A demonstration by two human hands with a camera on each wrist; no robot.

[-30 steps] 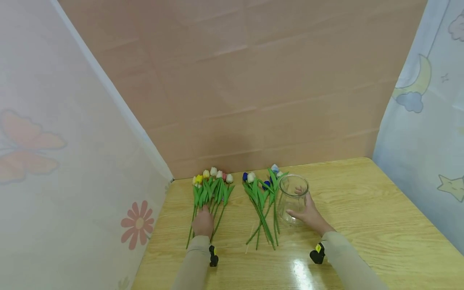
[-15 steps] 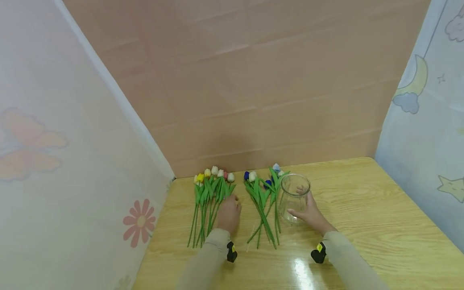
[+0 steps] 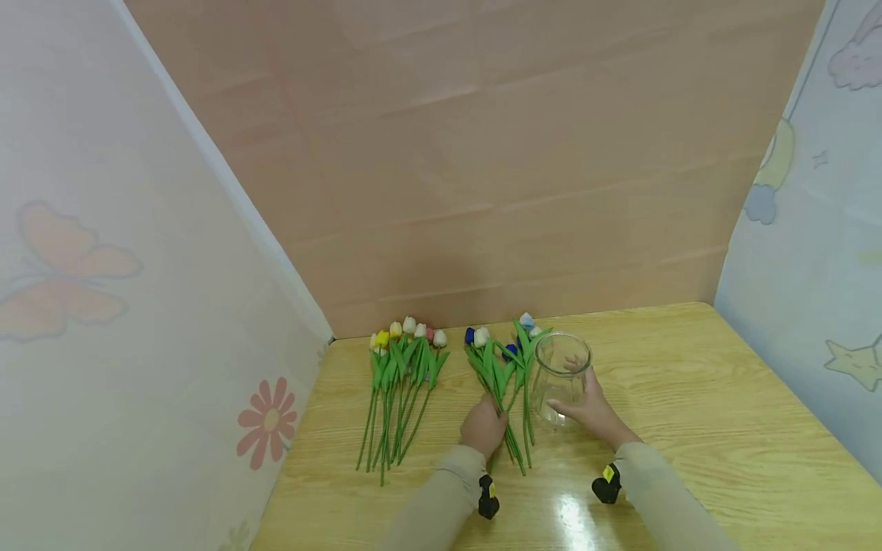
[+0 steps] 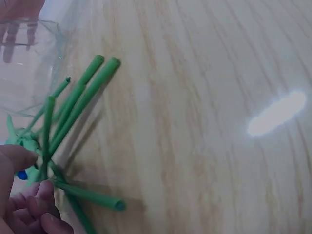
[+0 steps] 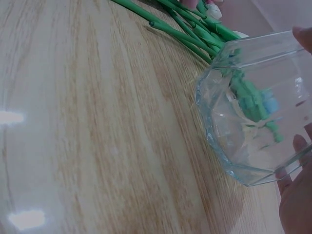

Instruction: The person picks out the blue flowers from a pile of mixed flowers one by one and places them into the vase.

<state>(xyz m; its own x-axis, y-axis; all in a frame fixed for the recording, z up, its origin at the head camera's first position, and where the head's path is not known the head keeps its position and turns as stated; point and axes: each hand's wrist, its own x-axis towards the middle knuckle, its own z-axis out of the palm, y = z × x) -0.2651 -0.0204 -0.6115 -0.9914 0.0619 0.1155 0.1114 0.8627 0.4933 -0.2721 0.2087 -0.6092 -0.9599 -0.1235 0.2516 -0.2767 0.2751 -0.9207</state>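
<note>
In the head view my left hand (image 3: pixel 484 425) is at the stems of the right-hand bunch of tulips (image 3: pixel 491 369), with blue and white heads. Seen from the left wrist, thumb and curled fingers (image 4: pixel 45 192) pinch a green tulip stem (image 4: pixel 48 126) where several stems cross. My right hand (image 3: pixel 594 412) grips the side of a clear glass vase (image 3: pixel 546 386), thumb in front and fingers behind. From the right wrist, the vase's faceted base (image 5: pixel 207 129) faces the camera, and green leaves and a light blue head show through the glass.
A second bunch of tulips (image 3: pixel 398 367), with yellow, white and pink heads, lies farther left on the wooden table (image 3: pixel 689 398). A brown backdrop (image 3: pixel 482 191) rises behind the table, with patterned panels on both sides. A thin straw-coloured strand lies near the stems.
My left hand has left the left bunch of tulips and moved right to the stems of the blue and white bunch. My right hand still holds the vase in place.
</note>
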